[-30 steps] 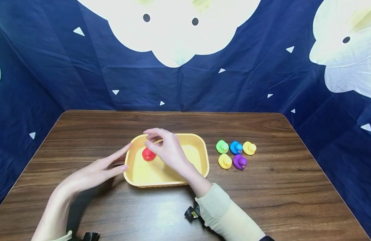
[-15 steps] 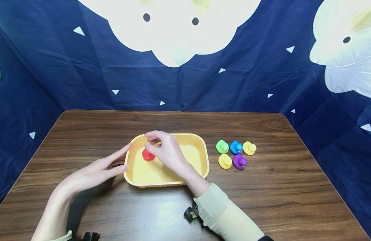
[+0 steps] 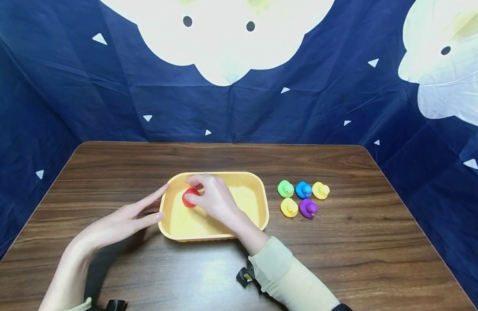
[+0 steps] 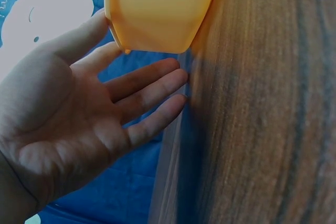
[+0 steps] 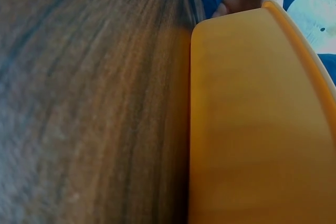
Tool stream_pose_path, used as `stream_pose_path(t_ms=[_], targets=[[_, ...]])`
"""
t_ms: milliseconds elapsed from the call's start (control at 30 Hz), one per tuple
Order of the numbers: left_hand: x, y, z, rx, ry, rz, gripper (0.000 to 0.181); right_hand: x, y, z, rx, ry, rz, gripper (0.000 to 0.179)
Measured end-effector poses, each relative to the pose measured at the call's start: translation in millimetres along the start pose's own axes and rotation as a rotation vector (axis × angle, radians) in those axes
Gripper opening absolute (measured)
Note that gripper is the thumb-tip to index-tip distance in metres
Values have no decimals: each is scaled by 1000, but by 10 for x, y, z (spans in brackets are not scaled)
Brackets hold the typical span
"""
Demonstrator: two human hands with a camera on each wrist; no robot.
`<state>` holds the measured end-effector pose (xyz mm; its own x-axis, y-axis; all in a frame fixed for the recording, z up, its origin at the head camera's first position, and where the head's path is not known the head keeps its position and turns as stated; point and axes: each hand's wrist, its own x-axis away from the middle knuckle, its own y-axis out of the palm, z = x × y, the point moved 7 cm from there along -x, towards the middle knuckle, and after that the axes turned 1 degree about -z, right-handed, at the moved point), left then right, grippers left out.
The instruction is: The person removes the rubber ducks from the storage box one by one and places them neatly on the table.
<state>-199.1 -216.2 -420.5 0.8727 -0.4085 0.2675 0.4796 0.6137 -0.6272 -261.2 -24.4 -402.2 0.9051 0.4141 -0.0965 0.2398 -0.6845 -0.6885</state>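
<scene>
A yellow plastic tub (image 3: 207, 237) stands on the table, with a red rubber duck (image 3: 186, 199) in its left part. My right hand (image 3: 217, 201) reaches down inside and pinches this duck between thumb and fingers; the thumb covers part of it. At the tub's left end, the thumb and forefinger of my left hand (image 3: 122, 222) touch the rim. Seen from the left wrist, the remaining fingers (image 4: 152, 95) spread loosely below the rim, beside the tub's outer wall (image 4: 157, 14). The right wrist view shows the tub's near wall (image 5: 252, 119) but not the right hand.
Right of the tub, a green duck (image 3: 286, 189), a blue duck (image 3: 303, 190), a yellow duck (image 3: 321, 190), another yellow duck (image 3: 289, 207) and a purple duck (image 3: 308, 208) sit in two rows. Dark blue cloth (image 3: 231, 112) hangs behind the wooden table (image 3: 359, 250).
My right hand has lowered into the tub, and its thumb and fingers have come down around the red rubber duck. The left hand stays at the rim. The other ducks have not moved.
</scene>
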Motion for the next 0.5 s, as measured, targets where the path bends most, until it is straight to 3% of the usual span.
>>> stream_pose_path(t_ms=[167,500], targets=[[-3,-1,-3,-11,6,6,70,9,26,-14,96,-16,-17,34],[-5,-5,8,-24,9,2,70,26,56,-13,154,-45,-42,30]])
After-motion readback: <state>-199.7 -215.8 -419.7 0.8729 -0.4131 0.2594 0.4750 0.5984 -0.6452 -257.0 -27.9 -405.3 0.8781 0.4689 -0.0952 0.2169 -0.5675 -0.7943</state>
